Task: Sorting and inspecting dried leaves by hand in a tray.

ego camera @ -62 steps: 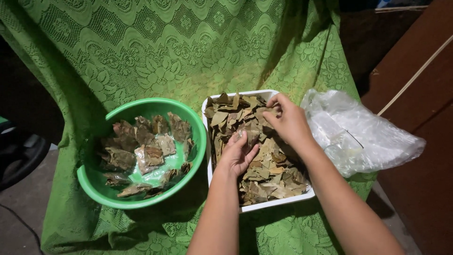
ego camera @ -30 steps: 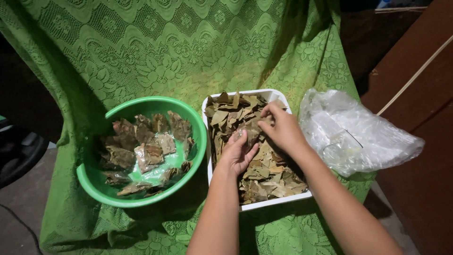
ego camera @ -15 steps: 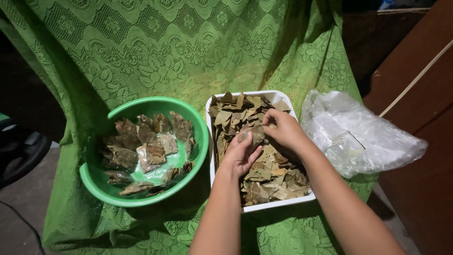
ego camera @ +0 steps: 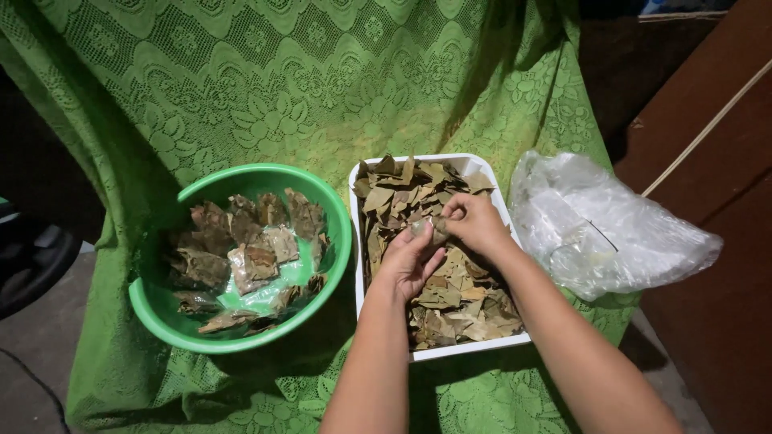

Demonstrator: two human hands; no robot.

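Note:
A white rectangular tray (ego camera: pixel 355 241) full of dry brown leaves (ego camera: pixel 458 297) sits on a green lace cloth (ego camera: pixel 265 88). My left hand (ego camera: pixel 408 259) lies palm-up over the leaves and holds a small clear packet of leaves (ego camera: pixel 424 228). My right hand (ego camera: pixel 473 223) pinches the top of that same packet from the right. To the left stands a green plastic bowl (ego camera: pixel 169 321) with several clear packets of dry leaves (ego camera: pixel 253 265) in it.
A crumpled clear plastic bag (ego camera: pixel 607 225) lies right of the tray on the cloth. A brown wooden panel (ego camera: pixel 716 185) rises at the far right. Dark floor and a dark object (ego camera: pixel 32 265) show at the left edge.
My right hand has drawn in from the tray's far right part toward my left hand, and both now meet on a small packet over the leaves. The bowl and bag have not moved.

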